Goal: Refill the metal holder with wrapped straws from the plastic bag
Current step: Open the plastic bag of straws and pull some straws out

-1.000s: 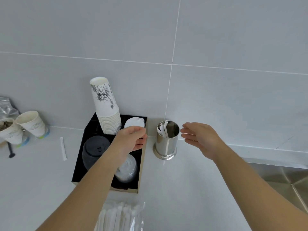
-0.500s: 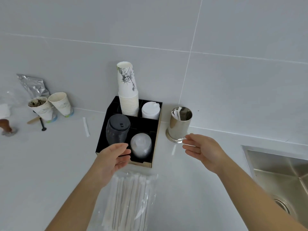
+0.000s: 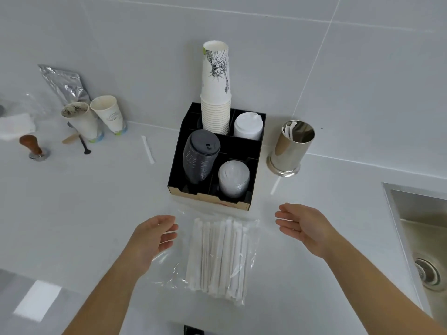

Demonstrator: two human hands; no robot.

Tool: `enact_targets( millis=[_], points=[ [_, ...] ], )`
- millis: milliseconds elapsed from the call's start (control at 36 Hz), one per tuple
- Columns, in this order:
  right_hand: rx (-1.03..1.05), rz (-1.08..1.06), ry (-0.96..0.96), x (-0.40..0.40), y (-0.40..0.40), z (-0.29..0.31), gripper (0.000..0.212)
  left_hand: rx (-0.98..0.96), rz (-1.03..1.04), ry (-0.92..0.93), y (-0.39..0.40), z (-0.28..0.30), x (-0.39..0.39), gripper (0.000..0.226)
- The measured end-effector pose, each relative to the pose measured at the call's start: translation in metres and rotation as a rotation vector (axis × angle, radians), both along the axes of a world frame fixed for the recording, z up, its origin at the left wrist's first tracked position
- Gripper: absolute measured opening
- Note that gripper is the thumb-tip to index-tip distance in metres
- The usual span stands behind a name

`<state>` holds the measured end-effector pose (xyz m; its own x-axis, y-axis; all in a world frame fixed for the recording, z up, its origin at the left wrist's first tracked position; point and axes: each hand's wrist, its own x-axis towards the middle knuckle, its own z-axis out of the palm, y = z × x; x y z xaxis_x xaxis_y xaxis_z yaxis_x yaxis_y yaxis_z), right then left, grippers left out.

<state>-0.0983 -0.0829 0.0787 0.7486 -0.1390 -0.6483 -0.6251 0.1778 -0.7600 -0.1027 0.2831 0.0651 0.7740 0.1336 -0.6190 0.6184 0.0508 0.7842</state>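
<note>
A clear plastic bag (image 3: 217,257) full of white wrapped straws lies flat on the white counter in front of me. My left hand (image 3: 152,235) hovers open just left of the bag, fingers curled toward it. My right hand (image 3: 302,226) is open to the bag's right, palm facing in, holding nothing. The shiny metal holder (image 3: 290,148) stands upright by the wall to the right of the black organiser, with a few wrapped straws inside. One wrapped straw (image 3: 275,186) lies on the counter below the holder, another loose straw (image 3: 148,149) lies left of the organiser.
A black organiser (image 3: 212,180) holds a paper cup stack (image 3: 216,88) and lids. Two paper cups (image 3: 94,119), a foil pouch (image 3: 64,83) and a tamper (image 3: 32,147) stand at the left. A steel sink (image 3: 425,238) is at the right.
The view has pulled back and tilted down, so the bag now shows fully. Both hands have drawn back from the organiser and holder to either side of the bag.
</note>
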Motion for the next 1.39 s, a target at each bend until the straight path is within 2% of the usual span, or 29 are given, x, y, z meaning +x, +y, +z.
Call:
enact_targets(
  millis=[139,306,389,528,694,833,889,1194,1389],
  points=[
    [-0.024,-0.025,0.055,-0.011,0.015,-0.017,0.022,0.058,0.014,0.043,0.019,-0.02,0.0,0.009],
    [-0.065,-0.06,0.124,-0.024,0.035,-0.038,0.023,0.33,-0.051,0.034,0.038,-0.046,0.007,0.015],
    [-0.08,-0.062,0.148,-0.029,0.042,-0.047,0.022,0.38,-0.089,0.035,0.039,-0.05,0.011,0.02],
    [-0.107,0.009,0.191,-0.036,0.058,-0.063,0.02,0.329,-0.141,0.054,0.036,-0.057,0.019,0.027],
    [-0.116,0.057,0.194,-0.04,0.075,-0.073,0.026,0.262,-0.191,0.047,0.026,-0.06,0.022,0.019],
    [-0.209,0.071,0.207,-0.039,0.085,-0.078,0.009,0.277,-0.2,0.032,0.023,-0.066,0.024,0.019],
    [-0.237,0.069,0.212,-0.038,0.086,-0.079,0.008,0.248,-0.196,0.026,0.022,-0.066,0.024,0.017],
    [-0.149,-0.001,0.139,-0.046,0.08,-0.068,0.012,0.138,-0.16,-0.044,0.019,-0.052,0.016,0.015],
    [-0.084,-0.016,0.05,-0.055,0.063,-0.058,0.015,0.076,-0.143,-0.074,0.006,-0.044,0.007,0.021]
  ],
)
